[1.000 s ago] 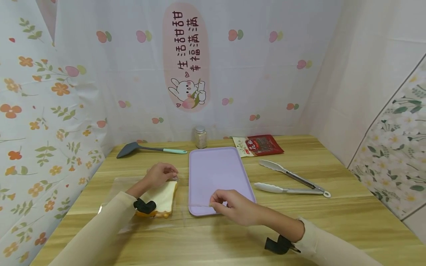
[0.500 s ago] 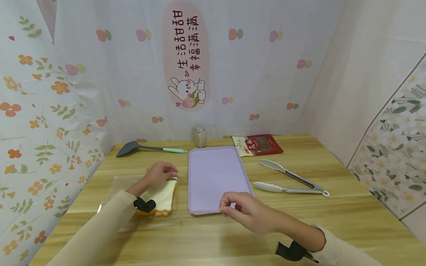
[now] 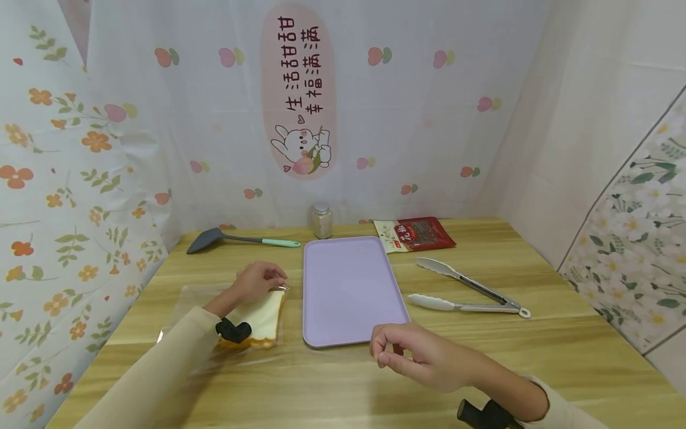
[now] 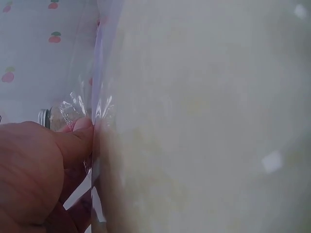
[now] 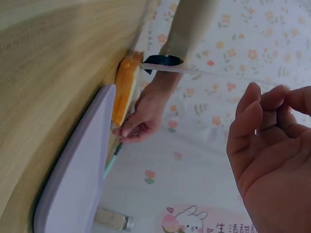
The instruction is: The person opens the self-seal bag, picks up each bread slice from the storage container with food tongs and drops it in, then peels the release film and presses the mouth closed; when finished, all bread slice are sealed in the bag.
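A clear plastic bag [image 3: 187,307] lies on the left of the table with a bread slice [image 3: 265,319] in it, pale on top and brown at the crust. My left hand [image 3: 258,281] pinches the bag's far right corner between thumb and fingers; in the left wrist view the film [image 4: 104,109] puckers at the thumb. In the right wrist view a thin clear strip [image 5: 209,72] stretches from the bag to my right hand [image 5: 277,150], whose thumb and fingertip pinch its end. The head view has that hand in front of the tray's near right corner, above the table.
A lilac tray [image 3: 351,292] lies mid-table. Right of it are open tongs [image 3: 477,290] and a red-and-white packet [image 3: 423,234]. Behind stand a small jar [image 3: 323,220] and a turner [image 3: 206,240] with a mint handle. Patterned cloth [image 3: 407,119] borders the table.
My right hand has moved right and towards me, from over the tray's near edge to beyond its near right corner, drawing the strip out. My left hand has stayed at the bag's corner.
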A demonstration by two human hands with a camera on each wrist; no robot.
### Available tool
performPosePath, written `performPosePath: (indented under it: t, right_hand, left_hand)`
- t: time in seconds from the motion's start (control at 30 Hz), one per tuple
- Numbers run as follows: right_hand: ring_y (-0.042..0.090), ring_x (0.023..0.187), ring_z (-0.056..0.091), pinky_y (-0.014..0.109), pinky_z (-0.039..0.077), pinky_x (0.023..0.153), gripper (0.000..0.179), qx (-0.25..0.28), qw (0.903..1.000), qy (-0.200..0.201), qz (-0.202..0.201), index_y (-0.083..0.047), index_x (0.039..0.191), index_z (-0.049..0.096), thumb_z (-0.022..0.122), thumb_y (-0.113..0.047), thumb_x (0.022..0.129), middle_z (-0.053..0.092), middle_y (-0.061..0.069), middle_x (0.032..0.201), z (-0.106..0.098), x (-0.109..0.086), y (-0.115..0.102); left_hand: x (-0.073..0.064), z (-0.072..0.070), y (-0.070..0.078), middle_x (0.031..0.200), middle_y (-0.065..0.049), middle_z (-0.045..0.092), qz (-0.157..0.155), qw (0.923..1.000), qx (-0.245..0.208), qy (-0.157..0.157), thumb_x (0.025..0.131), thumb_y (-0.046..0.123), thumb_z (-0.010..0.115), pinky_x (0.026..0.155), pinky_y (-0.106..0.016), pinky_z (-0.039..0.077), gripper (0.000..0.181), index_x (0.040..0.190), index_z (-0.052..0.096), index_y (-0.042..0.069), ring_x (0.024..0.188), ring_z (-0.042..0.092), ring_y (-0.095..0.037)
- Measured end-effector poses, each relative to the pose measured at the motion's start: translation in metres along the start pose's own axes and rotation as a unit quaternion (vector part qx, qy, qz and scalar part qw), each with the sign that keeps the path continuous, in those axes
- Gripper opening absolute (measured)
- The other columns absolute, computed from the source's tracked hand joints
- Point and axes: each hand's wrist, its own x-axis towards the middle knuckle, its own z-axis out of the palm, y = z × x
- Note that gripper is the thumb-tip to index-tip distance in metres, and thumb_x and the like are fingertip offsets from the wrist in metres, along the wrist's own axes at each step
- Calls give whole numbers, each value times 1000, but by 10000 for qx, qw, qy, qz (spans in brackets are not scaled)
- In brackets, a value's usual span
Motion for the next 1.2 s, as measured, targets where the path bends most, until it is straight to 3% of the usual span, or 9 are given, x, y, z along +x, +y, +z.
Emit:
performPosePath:
  t: [0.23, 0.37, 0.5, 0.63, 0.73, 0.83, 0.97, 1.07, 1.2]
  right_hand:
    - [1, 82, 50, 16, 46, 68, 19, -94, 9986, -382, -359, -13, 101, 53, 54, 6, 98, 56, -1, 87, -10, -14, -8]
    - [6, 82, 52, 21, 48, 72, 25, 68, 9998, -130, -121, -13, 101, 55, 55, 11, 95, 56, 0, 87, -27, -26, -12]
    - [15, 78, 53, 26, 48, 64, 32, 388, 9988, 272, -88, -9, 101, 57, 51, 22, 90, 56, 5, 88, -49, -39, -14]
    - [22, 80, 51, 34, 45, 61, 35, 1013, 9935, 345, -376, -1, 102, 57, 43, 29, 88, 54, 12, 91, -74, -52, -19]
    - [24, 81, 50, 37, 45, 60, 37, 1353, 9896, 121, -474, 2, 102, 56, 39, 31, 87, 53, 14, 92, -90, -62, -21]
    - [24, 77, 48, 37, 44, 57, 37, 1405, 9900, 47, -133, 2, 101, 57, 38, 31, 87, 53, 13, 92, -101, -71, -17]
    - [21, 73, 50, 36, 44, 54, 28, 1003, 9890, 294, 1049, -1, 100, 60, 41, 20, 96, 57, 11, 89, -106, -79, 0]
    - [14, 70, 52, 32, 46, 55, 17, 401, 9776, 494, 2004, -4, 98, 62, 48, 5, 101, 60, 10, 85, -105, -83, 20]
    - [9, 72, 54, 27, 47, 58, 12, -78, 9595, 567, 2758, -1, 98, 64, 55, -8, 102, 62, 9, 84, -99, -87, 48]
  left_hand:
    - [1, 2, 1, 86, -2, 74, 92, 9998, 198, 24, 95, 5, 65, 82, -42, 50, 10, 98, 74, 3, 87, 69, -21]
    - [1, 2, 2, 86, 2, 74, -23, 9996, 265, 35, 96, 9, 66, 98, -57, 34, 10, 99, 75, 7, 90, 69, -21]
    - [1, 2, 2, 84, 4, 74, -126, 9996, 232, 42, 96, 11, 66, 98, -63, 24, 9, 99, 75, 8, 89, 68, -20]
    - [1, 2, 2, 85, 1, 74, -48, 9999, 108, -9, 97, 9, 64, 96, -55, 37, 11, 100, 74, 4, 87, 69, -18]
    - [0, 0, 2, 86, 0, 74, 3, 9999, 102, 9, 97, 8, 64, 92, -51, 41, 12, 101, 73, 2, 87, 69, -18]
    - [-1, -2, 2, 86, -1, 74, 9, 9999, 105, 25, 96, 7, 64, 91, -49, 42, 12, 102, 73, 2, 87, 69, -20]
    - [-2, -3, 3, 88, -2, 74, -47, 9999, 99, 19, 96, 9, 65, 88, -47, 47, 13, 103, 73, 1, 89, 69, -21]
    - [-2, -2, 3, 90, -2, 73, -130, 9999, 86, 27, 97, 13, 66, 88, -46, 48, 15, 105, 72, 2, 91, 68, -22]
    - [-1, 0, 3, 95, -5, 73, -123, 9999, -11, 50, 96, 13, 66, 83, -42, 50, 17, 109, 69, 2, 92, 68, -23]
